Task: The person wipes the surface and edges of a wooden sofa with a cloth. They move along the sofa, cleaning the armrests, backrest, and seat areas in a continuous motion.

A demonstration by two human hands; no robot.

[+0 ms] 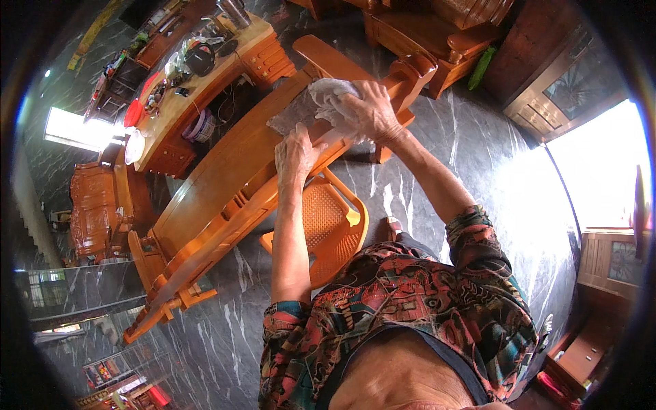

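Observation:
A long polished wooden bench [220, 169] stretches diagonally before me, its back rail nearest to me. My right hand [369, 110] is closed on a bunched, light grey cloth [335, 100] near the bench's far right end, beside the curved armrest. Part of the cloth hangs over the back rail. A grey patch of fabric or cushion [294, 113] lies on the seat under and left of the cloth; whether it is a separate piece I cannot tell. My left hand [297, 154] rests at the top of the back rail, close to the grey patch, thumb spread from the fingers.
An orange plastic chair [328, 220] stands between me and the bench. Beyond the bench is a wooden desk [169, 128] with a black pot-like item and red and white dishes. Another carved wooden seat [410, 36] stands at the top right. Dark marble-patterned floor [435, 133] surrounds them.

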